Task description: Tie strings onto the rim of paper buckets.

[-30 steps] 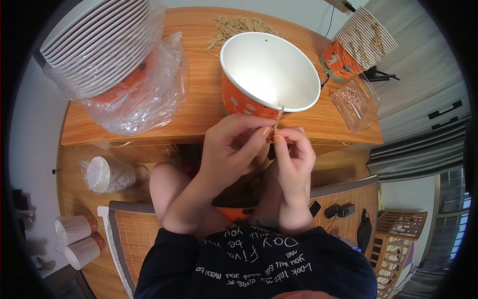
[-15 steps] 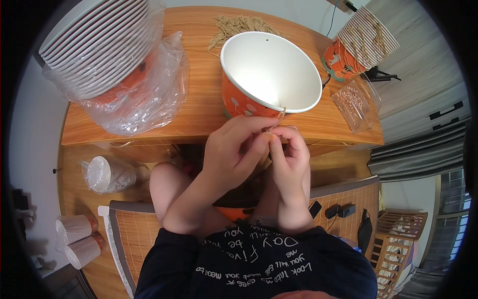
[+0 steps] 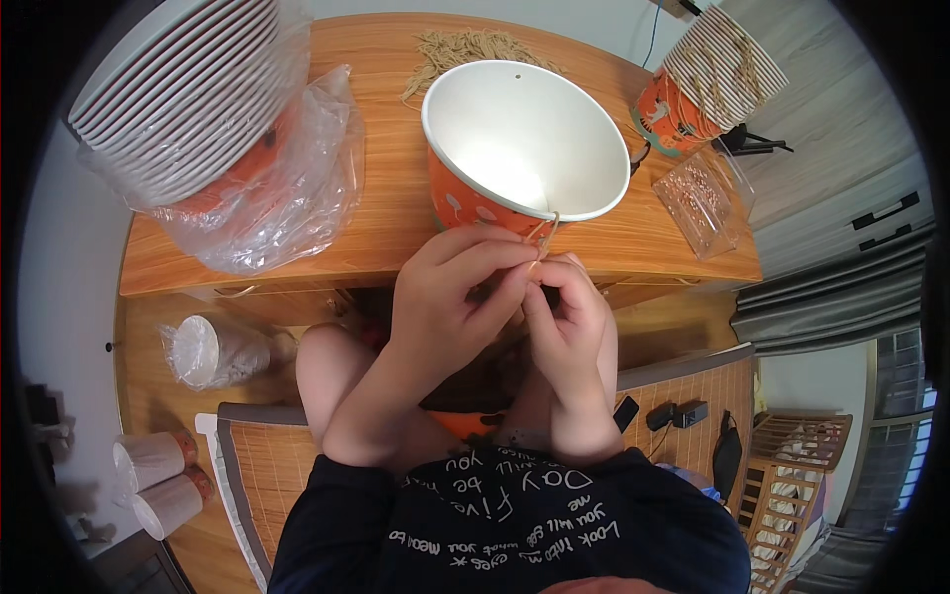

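Observation:
A large paper bucket (image 3: 515, 148), orange outside and white inside, lies tilted on the wooden table (image 3: 386, 198) with its mouth toward me. A thin tan string (image 3: 546, 233) passes through a hole at its near rim. My left hand (image 3: 450, 297) and my right hand (image 3: 564, 317) meet just below that rim, fingertips pinched together on the string's ends. Part of the string is hidden under my fingers.
A tall stack of white buckets in clear plastic wrap (image 3: 198, 109) lies at the left. A pile of tan strings (image 3: 475, 49) sits behind the bucket. At the right are a striped bucket stack (image 3: 708, 84) and a clear bag of small parts (image 3: 698, 198). Wrapped cups (image 3: 213, 351) lie on the floor.
My two hands have closed in on each other at the bucket's rim, the fingertips now pressed together on the string. The bucket has hardly moved.

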A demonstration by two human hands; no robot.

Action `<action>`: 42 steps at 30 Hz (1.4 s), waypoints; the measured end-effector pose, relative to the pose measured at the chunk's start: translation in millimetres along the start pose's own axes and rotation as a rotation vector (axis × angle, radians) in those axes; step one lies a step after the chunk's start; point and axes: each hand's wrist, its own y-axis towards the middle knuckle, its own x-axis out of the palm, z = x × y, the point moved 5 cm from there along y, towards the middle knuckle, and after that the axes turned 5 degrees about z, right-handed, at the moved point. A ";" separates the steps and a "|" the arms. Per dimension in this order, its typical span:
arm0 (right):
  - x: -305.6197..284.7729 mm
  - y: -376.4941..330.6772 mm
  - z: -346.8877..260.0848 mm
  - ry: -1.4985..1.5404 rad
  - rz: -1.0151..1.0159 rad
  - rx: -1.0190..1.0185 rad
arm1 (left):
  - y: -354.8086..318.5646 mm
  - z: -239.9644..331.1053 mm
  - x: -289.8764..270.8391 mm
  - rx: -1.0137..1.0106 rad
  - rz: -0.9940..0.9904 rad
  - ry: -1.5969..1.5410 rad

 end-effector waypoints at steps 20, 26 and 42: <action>-14.0 8.9 -13.4 -0.037 0.143 -0.200 | 2.4 12.9 -5.5 0.017 -0.029 0.123; -12.9 17.9 -31.1 -0.192 0.091 -0.310 | 0.5 13.0 -5.8 0.105 0.014 0.170; -11.5 9.6 -3.1 -0.112 0.093 -0.016 | -5.3 -4.4 0.9 -0.261 -0.076 -0.413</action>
